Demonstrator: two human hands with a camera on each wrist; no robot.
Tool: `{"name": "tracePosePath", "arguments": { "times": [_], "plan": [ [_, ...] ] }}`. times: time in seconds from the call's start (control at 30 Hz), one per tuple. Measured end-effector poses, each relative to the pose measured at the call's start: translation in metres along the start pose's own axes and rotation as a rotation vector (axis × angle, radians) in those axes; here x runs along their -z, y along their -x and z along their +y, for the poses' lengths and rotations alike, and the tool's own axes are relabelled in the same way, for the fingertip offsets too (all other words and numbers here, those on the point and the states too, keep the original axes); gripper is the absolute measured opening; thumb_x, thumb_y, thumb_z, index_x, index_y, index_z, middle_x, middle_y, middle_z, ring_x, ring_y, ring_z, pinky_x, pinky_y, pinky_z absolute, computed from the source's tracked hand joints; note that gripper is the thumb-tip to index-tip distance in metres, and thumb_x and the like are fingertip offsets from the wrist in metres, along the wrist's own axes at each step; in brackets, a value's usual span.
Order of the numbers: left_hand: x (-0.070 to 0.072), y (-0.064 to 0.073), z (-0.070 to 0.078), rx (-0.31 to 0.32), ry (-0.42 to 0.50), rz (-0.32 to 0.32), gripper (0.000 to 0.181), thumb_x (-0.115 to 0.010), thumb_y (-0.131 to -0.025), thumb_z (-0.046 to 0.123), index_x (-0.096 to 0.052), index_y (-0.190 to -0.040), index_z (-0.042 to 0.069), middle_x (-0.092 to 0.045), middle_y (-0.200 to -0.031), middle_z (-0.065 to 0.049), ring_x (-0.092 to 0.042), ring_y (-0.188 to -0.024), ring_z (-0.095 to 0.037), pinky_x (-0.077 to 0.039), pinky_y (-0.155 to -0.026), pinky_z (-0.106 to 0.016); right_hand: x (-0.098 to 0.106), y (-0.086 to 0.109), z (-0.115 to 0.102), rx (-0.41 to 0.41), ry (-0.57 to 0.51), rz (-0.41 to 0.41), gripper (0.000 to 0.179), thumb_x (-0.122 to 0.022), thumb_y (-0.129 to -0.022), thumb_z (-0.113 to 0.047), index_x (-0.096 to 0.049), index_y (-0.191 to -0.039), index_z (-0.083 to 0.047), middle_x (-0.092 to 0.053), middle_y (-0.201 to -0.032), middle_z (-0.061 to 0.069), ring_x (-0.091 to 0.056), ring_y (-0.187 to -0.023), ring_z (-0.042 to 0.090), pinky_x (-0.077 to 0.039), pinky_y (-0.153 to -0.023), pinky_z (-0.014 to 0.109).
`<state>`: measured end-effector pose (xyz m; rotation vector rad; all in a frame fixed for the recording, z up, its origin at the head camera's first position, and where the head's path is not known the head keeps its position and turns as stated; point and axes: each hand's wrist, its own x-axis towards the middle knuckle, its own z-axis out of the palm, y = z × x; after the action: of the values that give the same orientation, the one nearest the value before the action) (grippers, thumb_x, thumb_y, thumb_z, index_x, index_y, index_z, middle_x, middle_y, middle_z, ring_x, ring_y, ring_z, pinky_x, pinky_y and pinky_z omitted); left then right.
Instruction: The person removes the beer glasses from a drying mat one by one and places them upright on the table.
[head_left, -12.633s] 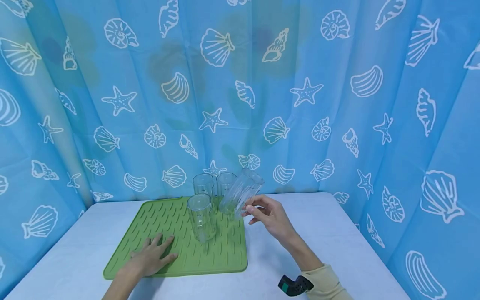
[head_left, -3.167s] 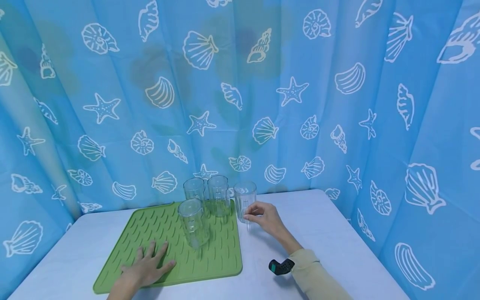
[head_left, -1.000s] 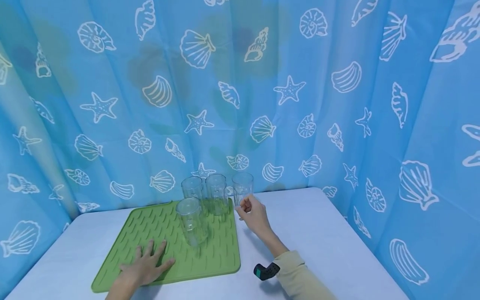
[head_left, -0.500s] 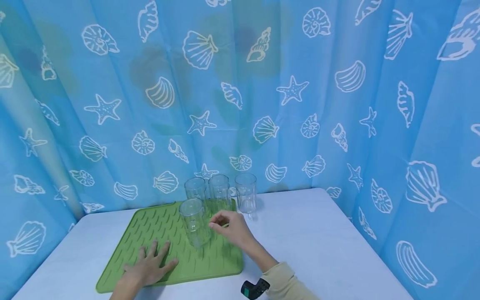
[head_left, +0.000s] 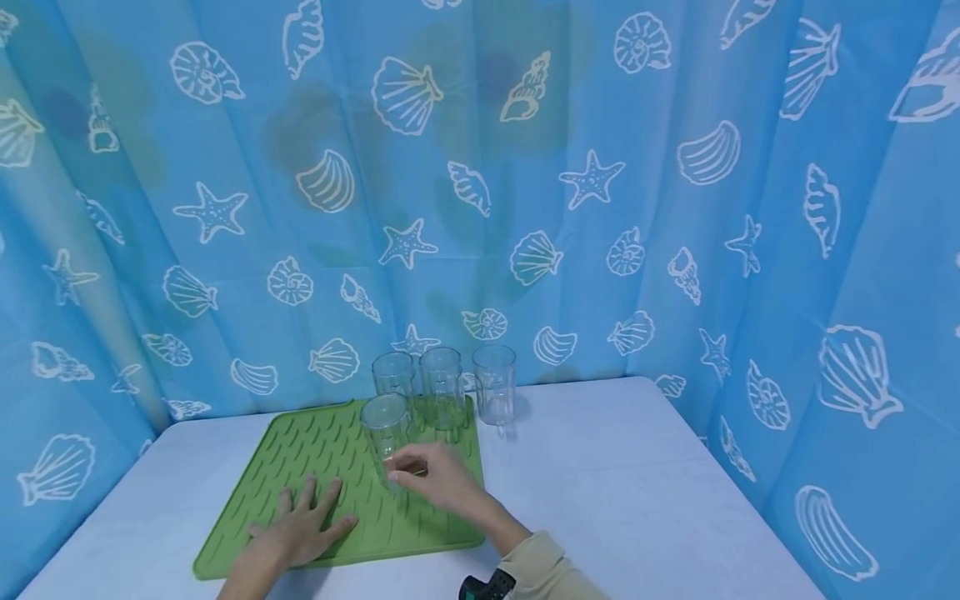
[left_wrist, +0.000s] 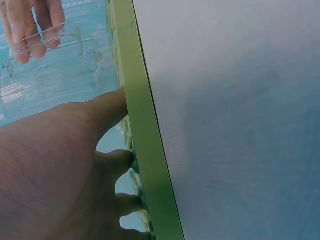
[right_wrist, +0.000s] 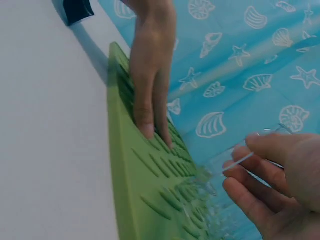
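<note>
Resting the left hand [head_left: 296,529] flat on the near part of the green mat [head_left: 322,450] with spread fingers, grasping nothing. Just beyond, pinching the handle [right_wrist: 239,163] of the front mug [head_left: 386,421] with the right hand [head_left: 438,475]. Newly in contact there, so probably busy now with this clear glass, upright on the mat; impossible to tell any lift. Compared with 0.5 s ago, no longer beside the mug but gripping it. Farther back on the mat, showing 2 more, untouched: a back left mug [head_left: 393,375] and a back middle mug [head_left: 442,387]. Off the mat to the right, standing upright on the white tabletop [head_left: 600,467], a loose mug [head_left: 495,387], unlike 12.6 s ago, when tilted in the right hand. Behind everything, hanging in folds, a blue curtain [head_left: 480,275].
</note>
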<state>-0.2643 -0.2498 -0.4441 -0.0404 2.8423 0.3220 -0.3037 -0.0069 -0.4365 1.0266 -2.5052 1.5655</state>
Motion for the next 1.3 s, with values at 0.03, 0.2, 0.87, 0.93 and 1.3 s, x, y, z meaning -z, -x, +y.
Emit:
{"name": "tracePosePath", "arguments": {
  "times": [0.03, 0.2, 0.87, 0.93, 1.3],
  "plan": [
    [0.000, 0.000, 0.000, 0.001, 0.000, -0.001, 0.094, -0.041, -0.088, 0.077, -0.026, -0.156, 0.013, -0.011, -0.159, -0.031, -0.005, -0.140, -0.066, -0.015, -0.087, -0.092, -0.002, 0.000, 0.000, -0.001, -0.004, -0.002, 0.021, -0.066, -0.094, -0.022, -0.072, -0.113, -0.015, -0.076, -0.106, 0.003, -0.071, -0.092, 0.005, -0.054, -0.080, 0.015],
    [-0.001, -0.001, -0.001, 0.004, 0.004, -0.001, 0.095, -0.041, -0.088, 0.078, -0.026, -0.155, 0.013, -0.010, -0.160, -0.031, -0.005, -0.139, -0.066, -0.015, -0.088, -0.092, -0.007, 0.000, -0.002, -0.031, -0.048, 0.011, 0.018, -0.067, -0.093, -0.014, -0.071, -0.111, -0.013, -0.075, -0.105, 0.004, -0.072, -0.094, 0.009, -0.054, -0.080, 0.014],
    [-0.002, -0.002, 0.002, 0.025, 0.004, -0.013, 0.096, -0.039, -0.087, 0.080, -0.025, -0.156, 0.015, -0.008, -0.161, -0.029, -0.003, -0.141, -0.064, -0.011, -0.088, -0.092, -0.010, 0.002, 0.000, -0.018, -0.057, 0.026, 0.016, -0.067, -0.094, -0.014, -0.071, -0.109, -0.011, -0.075, -0.103, 0.004, -0.072, -0.094, 0.010, -0.054, -0.080, 0.015],
    [-0.002, -0.002, 0.001, 0.023, 0.006, -0.014, 0.096, -0.039, -0.087, 0.080, -0.025, -0.156, 0.015, -0.008, -0.161, -0.029, -0.003, -0.141, -0.064, -0.011, -0.088, -0.092, -0.008, 0.003, -0.001, -0.016, -0.066, 0.029, 0.016, -0.067, -0.094, -0.014, -0.070, -0.108, -0.008, -0.075, -0.103, 0.005, -0.072, -0.094, 0.012, -0.054, -0.081, 0.015],
    [-0.002, -0.001, 0.000, 0.018, 0.005, -0.015, 0.097, -0.039, -0.086, 0.080, -0.025, -0.156, 0.015, -0.007, -0.161, -0.029, -0.004, -0.140, -0.064, -0.011, -0.089, -0.092, 0.000, 0.006, -0.003, 0.013, -0.110, 0.020, 0.014, -0.065, -0.094, -0.014, -0.070, -0.107, -0.009, -0.074, -0.103, 0.007, -0.072, -0.095, 0.018, -0.056, -0.083, 0.020]
  ]
}}
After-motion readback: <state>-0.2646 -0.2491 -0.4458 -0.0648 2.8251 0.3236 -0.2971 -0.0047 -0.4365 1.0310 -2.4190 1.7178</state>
